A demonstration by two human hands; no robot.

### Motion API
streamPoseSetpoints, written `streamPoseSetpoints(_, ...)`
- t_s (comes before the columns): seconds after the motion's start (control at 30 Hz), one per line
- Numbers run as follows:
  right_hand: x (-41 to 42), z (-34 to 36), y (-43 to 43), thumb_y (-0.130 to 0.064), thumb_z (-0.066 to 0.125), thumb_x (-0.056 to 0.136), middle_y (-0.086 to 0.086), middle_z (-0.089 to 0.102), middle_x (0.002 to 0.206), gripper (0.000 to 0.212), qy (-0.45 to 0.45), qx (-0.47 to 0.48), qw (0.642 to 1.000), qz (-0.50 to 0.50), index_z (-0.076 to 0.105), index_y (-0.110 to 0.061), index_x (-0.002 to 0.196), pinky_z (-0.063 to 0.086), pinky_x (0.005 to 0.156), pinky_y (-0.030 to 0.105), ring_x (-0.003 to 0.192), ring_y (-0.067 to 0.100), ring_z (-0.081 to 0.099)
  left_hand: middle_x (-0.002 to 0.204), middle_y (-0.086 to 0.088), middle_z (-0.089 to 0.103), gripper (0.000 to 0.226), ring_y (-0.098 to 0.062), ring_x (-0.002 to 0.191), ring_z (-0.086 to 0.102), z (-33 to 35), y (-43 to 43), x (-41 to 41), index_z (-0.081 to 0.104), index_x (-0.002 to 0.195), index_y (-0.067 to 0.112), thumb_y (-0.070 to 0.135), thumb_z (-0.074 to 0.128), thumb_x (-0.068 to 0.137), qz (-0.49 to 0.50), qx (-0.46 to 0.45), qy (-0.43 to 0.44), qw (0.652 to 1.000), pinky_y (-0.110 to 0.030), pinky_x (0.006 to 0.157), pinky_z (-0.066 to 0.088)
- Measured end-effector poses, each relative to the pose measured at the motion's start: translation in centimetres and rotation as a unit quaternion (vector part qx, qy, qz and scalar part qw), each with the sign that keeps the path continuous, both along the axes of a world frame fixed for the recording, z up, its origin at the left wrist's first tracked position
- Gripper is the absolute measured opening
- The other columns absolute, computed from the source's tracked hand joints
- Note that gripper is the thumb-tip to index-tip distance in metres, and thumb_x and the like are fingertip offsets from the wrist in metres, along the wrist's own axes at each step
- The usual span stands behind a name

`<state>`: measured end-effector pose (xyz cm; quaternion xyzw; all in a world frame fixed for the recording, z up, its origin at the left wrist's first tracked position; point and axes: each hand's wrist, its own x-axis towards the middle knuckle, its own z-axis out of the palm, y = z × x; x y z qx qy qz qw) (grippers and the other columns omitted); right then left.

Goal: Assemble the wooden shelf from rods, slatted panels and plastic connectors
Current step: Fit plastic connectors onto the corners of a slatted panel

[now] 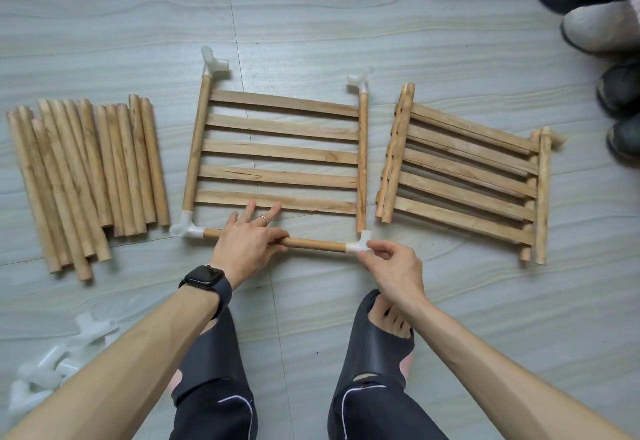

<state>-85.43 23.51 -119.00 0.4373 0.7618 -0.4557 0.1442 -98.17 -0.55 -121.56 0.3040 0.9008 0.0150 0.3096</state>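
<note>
A slatted wooden panel lies flat on the floor in the middle, with a white plastic connector at each corner: far left, far right, near left and near right. A wooden rod runs along the near edge between the two near connectors. My left hand holds this rod near its left half, thumb under it, fingers stretched toward the nearest slat. My right hand pinches the near right connector.
A pile of loose rods lies at the left. Stacked slatted panels lie at the right. Spare white connectors sit at the lower left. My feet in dark slippers are below the panel. Several shoes stand at the upper right.
</note>
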Motion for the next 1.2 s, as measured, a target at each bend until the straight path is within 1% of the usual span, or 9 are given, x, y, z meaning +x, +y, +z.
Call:
streamPoseSetpoints(0.13,-0.5,-0.7,0.4,-0.033,0.072,0.084,-0.010,0.076,0.073,0.008,-0.032,-0.032,0.999,-0.022,0.073,-0.025,0.086,0.058,0.091,0.039,0.078,0.012,0.074,0.167,0.009,0.017,0.040,-0.037,0.154,0.012,0.0,0.4,0.3,0.061,0.128,0.042,0.063,0.043,0.099,0.029,0.001,-0.005,1.000,-0.049,0.119,0.025)
streamPoseSetpoints(0.23,-0.7,-1.4,1.0,-0.030,0.069,0.089,-0.006,0.076,0.083,0.010,-0.034,-0.045,0.998,-0.026,0.068,-0.026,0.098,0.062,0.083,0.040,0.065,0.012,0.074,0.164,0.006,0.031,0.043,-0.040,0.149,0.026,0.1,1.1,0.2,0.053,0.138,0.037,0.056,0.045,0.101,0.039,0.013,0.025,0.999,-0.047,0.116,0.030)
streamPoseSetpoints(0.33,-1.3,-1.9,1.5,-0.031,0.073,0.090,-0.004,0.076,0.093,0.017,-0.027,-0.082,0.995,-0.049,0.072,-0.026,0.106,0.061,0.070,0.031,0.070,0.013,0.074,0.151,-0.001,0.047,0.048,-0.035,0.126,0.049,0.1,1.9,-0.6,0.039,0.147,0.030,0.043,0.049,0.102,0.028,0.027,0.077,0.996,-0.044,0.103,0.041)
streamPoseSetpoints(0.43,-1.9,-1.8,1.4,-0.038,0.073,0.090,-0.006,0.077,0.086,0.007,-0.022,-0.075,0.996,-0.034,0.076,-0.032,0.089,0.061,0.074,0.034,0.073,0.012,0.070,0.149,-0.004,0.043,0.049,-0.038,0.110,0.059,0.2,3.2,-1.4,0.031,0.150,0.032,0.038,0.047,0.105,0.015,-0.001,0.099,0.995,-0.043,0.092,0.042)
streamPoseSetpoints(0.63,-2.3,-1.6,1.5,-0.031,0.061,0.100,-0.001,0.070,0.084,0.017,-0.027,-0.127,0.991,-0.006,0.075,-0.024,0.108,0.056,0.067,0.026,0.074,0.013,0.063,0.118,0.001,0.059,0.027,-0.027,0.082,0.067,1.0,4.5,-2.7,0.044,0.133,0.024,0.027,0.040,0.107,-0.017,-0.010,0.146,0.989,-0.032,0.070,0.033)
streamPoseSetpoints(0.8,-2.8,-1.5,1.6,-0.022,0.062,0.101,0.005,0.069,0.096,0.015,-0.026,-0.213,0.976,-0.034,0.073,-0.014,0.106,0.051,0.076,0.029,0.085,0.015,0.060,0.115,-0.004,0.061,0.024,-0.028,0.104,0.056,0.7,5.3,-4.6,0.051,0.126,0.017,0.015,0.038,0.106,-0.093,-0.010,0.192,0.977,-0.038,0.085,0.040)
streamPoseSetpoints(0.97,-3.8,-1.0,1.8,-0.019,0.055,0.102,0.013,0.073,0.122,0.019,0.031,-0.411,0.894,-0.174,0.063,-0.006,0.112,0.050,0.068,0.027,0.088,0.015,0.069,0.124,-0.008,0.054,0.021,-0.031,0.109,0.051,0.0,4.5,-5.6,0.056,0.121,0.016,0.021,0.042,0.105,-0.038,0.074,0.146,0.986,-0.041,0.086,0.040)
streamPoseSetpoints(1.07,-4.0,-0.4,2.4,-0.031,0.064,0.091,0.009,0.072,0.125,0.037,0.046,-0.476,0.857,-0.194,0.071,-0.009,0.120,0.047,0.064,0.024,0.084,0.011,0.065,0.121,-0.008,0.051,0.022,-0.033,0.089,0.053,0.5,4.2,-6.2,0.054,0.120,0.016,0.031,0.048,0.105,0.011,0.164,0.066,0.984,-0.039,0.070,0.041)
streamPoseSetpoints(1.2,-5.1,1.3,3.6,-0.034,0.062,0.094,0.002,0.072,0.122,0.033,0.084,-0.530,0.823,-0.185,0.078,-0.014,0.115,0.044,0.062,0.021,0.080,0.005,0.063,0.121,-0.003,0.049,0.021,-0.020,0.075,0.042,1.4,4.5,-6.6,0.053,0.121,0.021,0.032,0.052,0.103,0.049,0.254,0.038,0.965,-0.033,0.066,0.039)
